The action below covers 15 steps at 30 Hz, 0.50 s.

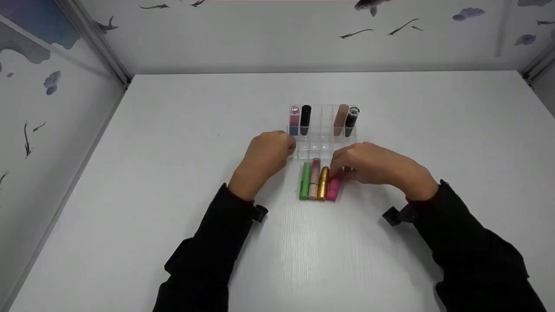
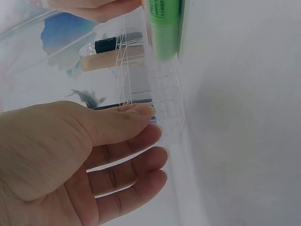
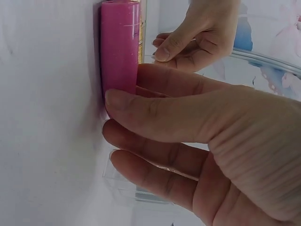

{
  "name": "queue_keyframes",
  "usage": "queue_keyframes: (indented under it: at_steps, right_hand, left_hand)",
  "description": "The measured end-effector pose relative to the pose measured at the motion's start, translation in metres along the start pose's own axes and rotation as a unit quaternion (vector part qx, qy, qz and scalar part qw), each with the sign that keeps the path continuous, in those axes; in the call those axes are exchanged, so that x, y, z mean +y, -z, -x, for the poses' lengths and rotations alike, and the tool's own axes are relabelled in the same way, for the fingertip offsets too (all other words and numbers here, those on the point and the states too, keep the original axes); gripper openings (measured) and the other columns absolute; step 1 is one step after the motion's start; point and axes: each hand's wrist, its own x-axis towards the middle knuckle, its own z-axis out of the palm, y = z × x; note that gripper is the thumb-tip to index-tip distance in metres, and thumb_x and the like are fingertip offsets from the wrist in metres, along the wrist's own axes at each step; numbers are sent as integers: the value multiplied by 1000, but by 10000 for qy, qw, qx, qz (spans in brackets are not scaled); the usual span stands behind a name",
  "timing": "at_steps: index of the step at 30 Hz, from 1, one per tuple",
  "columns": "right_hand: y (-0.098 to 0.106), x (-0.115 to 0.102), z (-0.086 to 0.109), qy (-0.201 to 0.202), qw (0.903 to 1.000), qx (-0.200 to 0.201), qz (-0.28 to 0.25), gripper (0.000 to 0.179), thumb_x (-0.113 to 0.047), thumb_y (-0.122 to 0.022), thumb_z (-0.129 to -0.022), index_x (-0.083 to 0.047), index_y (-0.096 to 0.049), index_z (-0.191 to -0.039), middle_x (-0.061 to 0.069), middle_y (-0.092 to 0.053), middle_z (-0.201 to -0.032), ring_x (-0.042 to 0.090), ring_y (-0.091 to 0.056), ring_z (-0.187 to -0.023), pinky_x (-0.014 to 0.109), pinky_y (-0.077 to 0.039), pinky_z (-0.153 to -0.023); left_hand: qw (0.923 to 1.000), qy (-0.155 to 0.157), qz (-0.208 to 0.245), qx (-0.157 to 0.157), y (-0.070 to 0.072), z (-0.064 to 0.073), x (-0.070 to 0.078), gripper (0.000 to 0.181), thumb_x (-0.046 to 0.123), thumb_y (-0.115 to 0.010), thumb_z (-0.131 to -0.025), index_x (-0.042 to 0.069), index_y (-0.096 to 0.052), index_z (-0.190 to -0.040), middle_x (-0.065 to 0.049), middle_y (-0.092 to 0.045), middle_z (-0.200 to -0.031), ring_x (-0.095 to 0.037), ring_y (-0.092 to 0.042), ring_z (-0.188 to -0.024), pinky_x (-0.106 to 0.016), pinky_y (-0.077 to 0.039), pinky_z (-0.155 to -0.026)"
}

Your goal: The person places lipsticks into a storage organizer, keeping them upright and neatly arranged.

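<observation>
Your right hand pinches the pink tube between thumb and fingers, right of and below centre in the head view, beside the gold tube. Your left hand pinches the clear organizer at its left edge, other fingers loosely bent.

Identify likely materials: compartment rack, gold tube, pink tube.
Rack: probably clear, glossy plastic, perhaps acrylic; walls are see-through with bright edges.
Gold tube: shiny metallic finish with bright highlights; metal or coated plastic, can't tell.
Pink tube: likely plastic; opaque, smooth, with a soft sheen.
</observation>
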Motion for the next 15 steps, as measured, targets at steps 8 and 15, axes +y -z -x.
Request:
queue_keyframes:
  at_steps: [8, 15]
  right_hand:
    - [-2, 1, 0, -208, 9995, -237, 21, 25, 0, -73, -78, -18, -75, -96, -5, -71, -94, 9, -65, -88, 32, -54, -81]
    - [-2, 1, -1, -228, 9994, -270, 68, 24, 0, -73, -78, -18, -75, -95, -5, -70, -93, 9, -63, -87, 31, -54, -82]
  left_hand:
    - [10000, -27, 10, 31, 0, 0, 0, 14, 20, -62, -91, 13, -72, -97, -3, -69, -92, -17, -63, -81, -31, -52, -72]
    - [10000, -34, 7, 32, 1, 1, 0, 14, 20, -61, -92, 13, -72, -97, -3, -69, -91, -18, -64, -81, -33, -52, -72]
